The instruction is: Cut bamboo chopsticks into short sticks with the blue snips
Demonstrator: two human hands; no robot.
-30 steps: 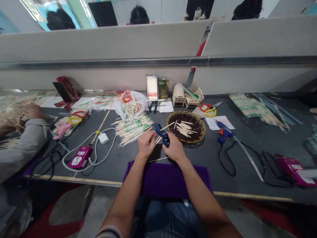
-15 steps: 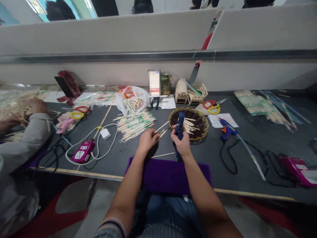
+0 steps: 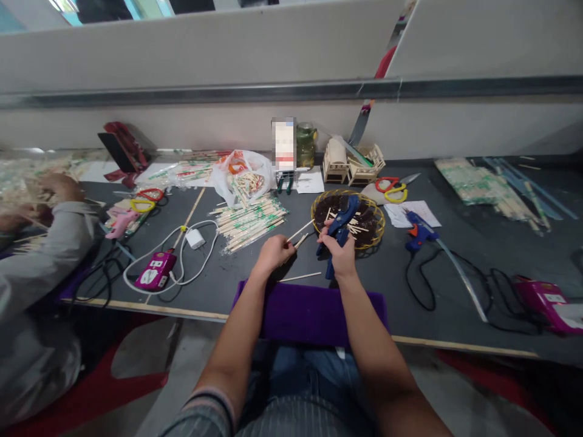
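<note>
My left hand pinches a thin wooden stick that slants up to the right, toward the basket. More short sticks show beside its fingertips; whether they are gripped too is unclear. My right hand is wrapped round a dark blue plier-like cutter, its head over the near side of a brown wicker basket with a yellow rim. Short cut sticks lie in that basket, partly hidden by the tool. Between my hands and the purple cloth, a loose stick rests on the dark table.
Packed sticks, a white plastic bag and small wooden models stand behind. Right are scissors and a blue glue gun with its cord. Left are a purple power box with white cable and another person's sleeve.
The cutter has tilted rightward and its head now covers more of the basket. My left hand still pinches the stick, nearly in place. The whole view has shifted slightly.
</note>
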